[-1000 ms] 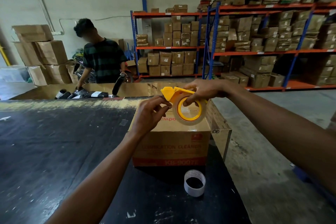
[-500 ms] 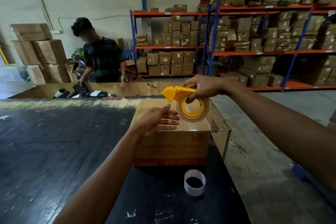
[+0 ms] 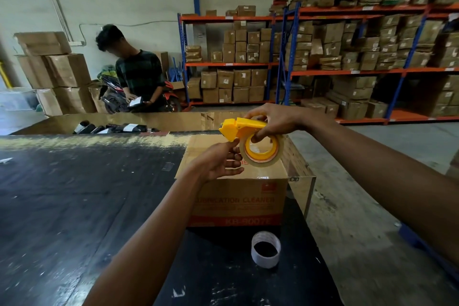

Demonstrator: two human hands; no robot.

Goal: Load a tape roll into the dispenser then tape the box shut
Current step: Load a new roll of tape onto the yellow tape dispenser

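- On the left, we are keeping the bare stretch of the desk [image 3: 74, 206] out of the job; the work is happening over the box.
- We are reaching our left hand [image 3: 219, 163] up under the nose of the dispenser, fingers loosely curled and holding nothing that we can make out; the fingertips are just touching the edge of the roll. We cannot tell whether a loose end of tape is between them.
- To do this well, we are likely needing to find the free end, pull it forward and lay it flat under the cutter without letting it fold back on itself.
- We are holding the yellow dispenser [image 3: 238, 128] above the box [image 3: 236, 196], with the tape roll [image 3: 262, 150] already seated on its hub.
- Our right hand [image 3: 272, 119] is gripping the dispenser's handle, thumb tucked inside the roll's core; steadying it there is stopping the roll from spinning freely.
- The box's right flap is standing open, so taping is not yet begun.
- An empty white core [image 3: 265, 248] is sitting on the desk in front of the box.
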